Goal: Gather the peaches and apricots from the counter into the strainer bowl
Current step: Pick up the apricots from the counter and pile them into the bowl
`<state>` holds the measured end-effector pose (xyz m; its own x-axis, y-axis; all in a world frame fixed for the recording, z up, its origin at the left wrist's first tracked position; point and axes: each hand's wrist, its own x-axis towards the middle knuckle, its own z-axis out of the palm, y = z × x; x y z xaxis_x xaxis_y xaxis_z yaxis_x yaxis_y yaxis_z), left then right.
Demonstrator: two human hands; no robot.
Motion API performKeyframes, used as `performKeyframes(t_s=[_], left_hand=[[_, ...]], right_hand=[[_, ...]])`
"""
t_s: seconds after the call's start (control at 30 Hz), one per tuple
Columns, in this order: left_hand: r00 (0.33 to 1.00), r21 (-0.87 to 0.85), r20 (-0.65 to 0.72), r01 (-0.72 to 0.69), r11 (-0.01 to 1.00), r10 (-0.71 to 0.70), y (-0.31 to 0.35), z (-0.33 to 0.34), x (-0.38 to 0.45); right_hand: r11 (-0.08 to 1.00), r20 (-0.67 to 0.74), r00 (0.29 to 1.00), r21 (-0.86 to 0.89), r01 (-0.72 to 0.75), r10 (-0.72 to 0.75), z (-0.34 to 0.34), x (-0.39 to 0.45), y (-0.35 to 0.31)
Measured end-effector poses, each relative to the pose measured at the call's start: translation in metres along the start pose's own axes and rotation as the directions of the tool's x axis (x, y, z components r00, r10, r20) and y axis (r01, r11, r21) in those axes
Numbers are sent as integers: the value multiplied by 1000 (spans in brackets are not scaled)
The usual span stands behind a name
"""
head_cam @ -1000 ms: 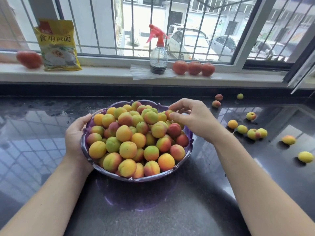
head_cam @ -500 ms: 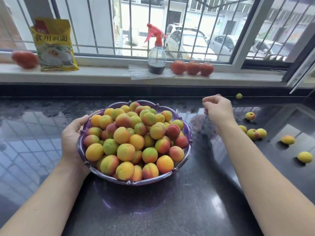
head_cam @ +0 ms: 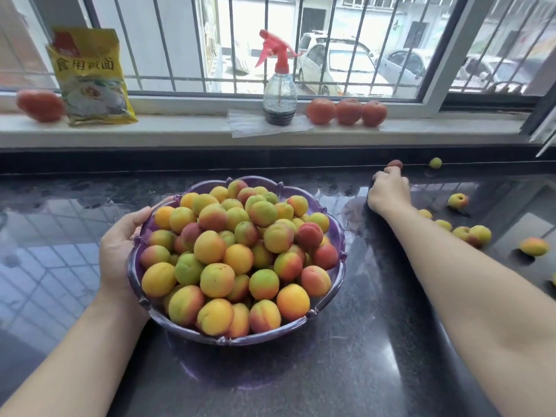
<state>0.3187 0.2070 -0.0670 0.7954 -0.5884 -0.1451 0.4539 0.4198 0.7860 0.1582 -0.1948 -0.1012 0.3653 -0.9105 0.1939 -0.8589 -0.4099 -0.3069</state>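
One strainer bowl point(head_cam: 337, 233), four tomatoes point(head_cam: 349, 111), two hands point(head_cam: 388, 192).

This is a home kitchen, seen at a window. A dark polished stone tabletop point(head_cam: 346, 341) runs up to a low black backsplash, and above it sits a pale windowsill point(head_cam: 180, 129). The sill holds household things: a yellow food packet point(head_cam: 90, 76) printed with Chinese characters, a spray bottle point(head_cam: 279, 94) with a red trigger standing on a clear plastic sheet, and four tomatoes point(head_cam: 349, 111), three in a row and one apart at the left. A purple bowl point(head_cam: 334, 284) heaped with small fruit point(head_cam: 237, 257) stands on the tabletop, with more fruit loose to the right. Metal security bars point(head_cam: 198, 43) cover the sliding window, and beyond them lie parked cars point(head_cam: 337, 67) and building walls on a residential street.
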Motion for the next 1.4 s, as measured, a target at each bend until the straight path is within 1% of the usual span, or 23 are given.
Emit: performKeyframes(t_s=[0.1, 0.13, 0.2, 0.27, 0.33, 0.43, 0.5, 0.53, 0.6, 0.7, 0.73, 0.8, 0.87, 1.0, 1.07, 1.17, 1.4], left_hand=[[1000, -2, 4, 7, 1000, -7, 0, 0, 1], [1000, -6, -1, 4, 1000, -4, 0, -1, 2], [1000, -12, -3, 6, 1000, -6, 1, -1, 2], [1000, -16, 4, 20, 1000, -20, 1, 0, 1], [999, -35, 18, 34, 999, -33, 1, 2, -2], [998, -50, 37, 51, 997, -49, 2, 3, -6], [998, -46, 39, 53, 998, -52, 2, 2, -6], [998, -44, 42, 54, 998, -52, 3, 1, -7], [998, -35, 48, 46, 998, -45, 2, 3, -8], [998, -36, 48, 43, 998, -41, 3, 4, -7], [998, -37, 47, 46, 998, -44, 3, 3, -5], [997, -41, 54, 56, 998, -54, 3, 0, -3], [997, -40, 50, 67, 997, -65, 3, -1, -1], [998, -51, 42, 56, 997, -53, 3, 1, -4], [998, -54, 37, 52, 997, -50, 3, 2, -5], [998, -56, 46, 55, 997, -52, 3, 2, -4], [995, -52, 74, 64, 997, -60, 2, -1, -4]], right_hand=[[992, -104, 991, 92, 91, -81, -4, -12, -1], [982, -113, 989, 151, 112, -96, -7, -17, -3], [936, -110, 990, 333, 117, -85, -18, -30, -10], [824, -80, 994, 558, 101, -68, -35, -46, -24], [679, -52, 990, 723, 129, -133, -56, -63, -44], [500, -56, 954, 842, 204, -295, -91, -86, -78], [459, -48, 921, 856, 237, -386, -105, -96, -96], [469, -22, 906, 850, 240, -423, -108, -100, -104], [528, 45, 869, 809, 258, -492, -106, -108, -114], [570, 81, 826, 761, 310, -558, -97, -118, -125], [586, 75, 824, 739, 332, -562, -96, -120, -128], [653, 51, 833, 648, 392, -551, -94, -123, -132], [710, 46, 843, 564, 421, -536, -91, -124, -135], [792, 95, 873, 477, 382, -479, -83, -123, -134], [803, 125, 880, 484, 349, -458, -81, -122, -134], [792, 137, 878, 512, 333, -458, -81, -125, -136], [760, 59, 901, 563, 325, -429, -75, -129, -139]])
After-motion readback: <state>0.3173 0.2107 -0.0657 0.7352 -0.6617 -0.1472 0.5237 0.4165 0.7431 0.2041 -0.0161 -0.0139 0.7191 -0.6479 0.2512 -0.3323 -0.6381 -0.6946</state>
